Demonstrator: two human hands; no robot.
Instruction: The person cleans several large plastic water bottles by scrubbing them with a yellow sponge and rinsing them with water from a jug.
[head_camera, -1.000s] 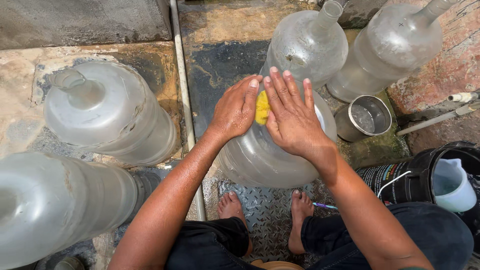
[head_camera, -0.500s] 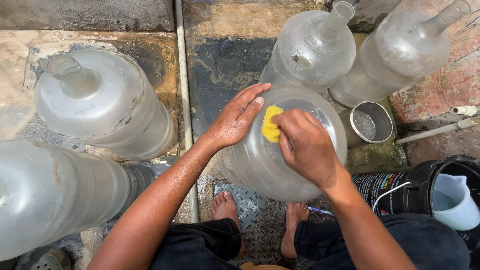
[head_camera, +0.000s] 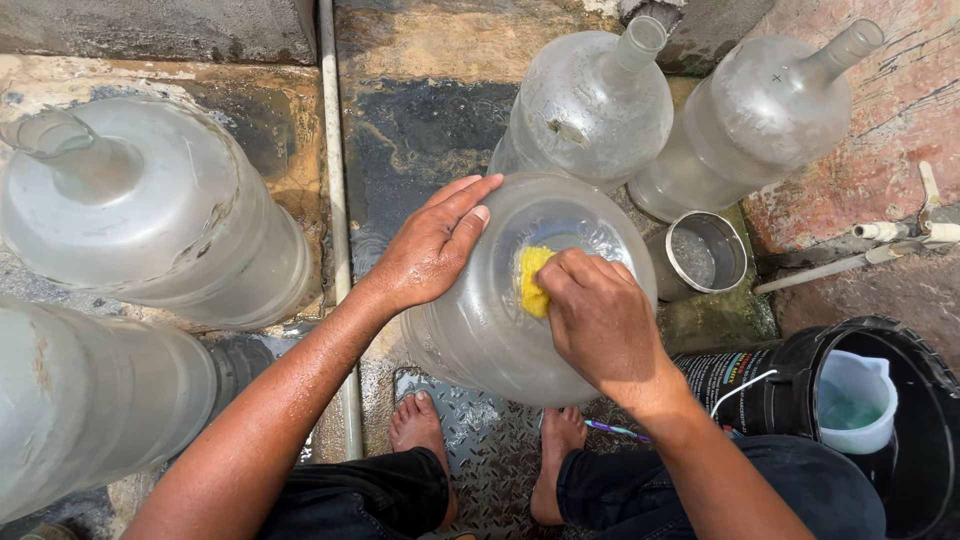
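A large clear plastic water bottle (head_camera: 480, 330) stands upside down between my bare feet, its round base facing up. My left hand (head_camera: 432, 250) lies flat on the bottle's left rim, fingers together, steadying it. My right hand (head_camera: 600, 315) is closed around a yellow sponge (head_camera: 532, 282) and presses it against the bottle's base near the middle. Both forearms look wet.
Two more clear bottles (head_camera: 590, 105) (head_camera: 745, 125) stand upright behind it, two others (head_camera: 150, 210) (head_camera: 90, 400) to the left. A small metal pot (head_camera: 705, 255) sits at right. A black bucket (head_camera: 920, 400) holds a white jug (head_camera: 855, 400). A pipe (head_camera: 335, 200) runs along the floor.
My right hand went from flat on the bottle to closed on the sponge, moving it down and right across the base. My left hand stays on the rim.
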